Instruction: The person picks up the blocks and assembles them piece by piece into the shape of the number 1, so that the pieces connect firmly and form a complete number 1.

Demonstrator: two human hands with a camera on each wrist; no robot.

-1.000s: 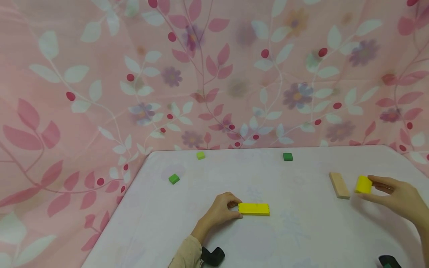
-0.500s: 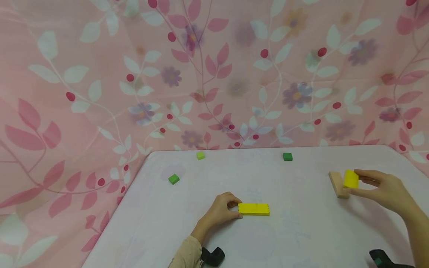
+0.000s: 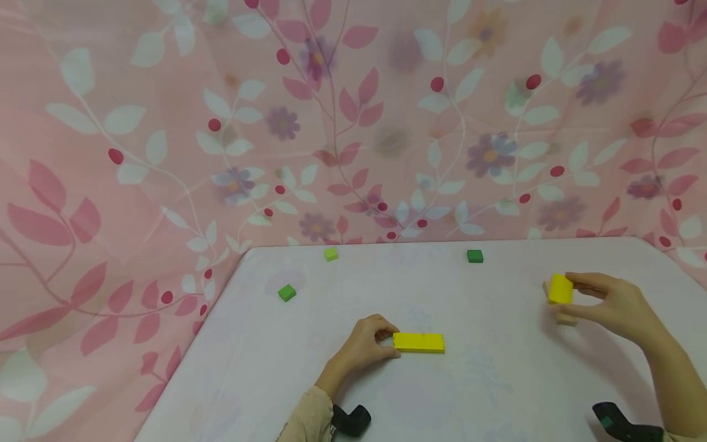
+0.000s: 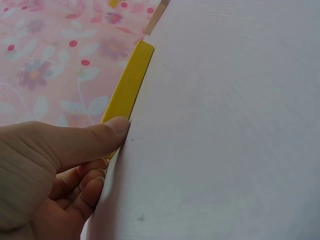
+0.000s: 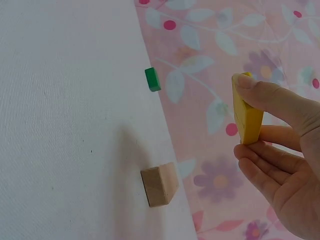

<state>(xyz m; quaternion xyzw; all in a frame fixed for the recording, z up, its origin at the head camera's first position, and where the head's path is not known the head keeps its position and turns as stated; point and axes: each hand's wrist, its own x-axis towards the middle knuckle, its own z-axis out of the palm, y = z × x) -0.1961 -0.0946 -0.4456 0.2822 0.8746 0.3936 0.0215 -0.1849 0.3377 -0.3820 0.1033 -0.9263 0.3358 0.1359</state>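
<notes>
The yellow block (image 3: pixel 561 288) is pinched between the thumb and fingertips of the right hand (image 3: pixel 615 305), up off the table (image 3: pixel 497 362), and we judge that a loose or off-centre hold could let it twist or drop. The wooden block (image 3: pixel 566 320) shows partly behind it from the head, with a gap between them in the right wrist view; because it is half hidden, we think a misjudged height could knock it askew. Over to the left, a yellow bar (image 3: pixel 418 342) lies on the table, its left end pinched by the left hand (image 3: pixel 367 341); a nudge of that thumb could, we suspect, swing it out of line. The yellow block sits just left of the right hand, well apart from the left one, to its right and farther off; the bar runs rightward from the left fingertips. Beyond, we see a dark green block (image 3: pixel 475 256) near the far edge, a lime block (image 3: pixel 331 254) at far left, and a green block (image 3: pixel 287 293) somewhat nearer. A pink flowered cloth (image 3: pixel 392 141) hangs behind.
</notes>
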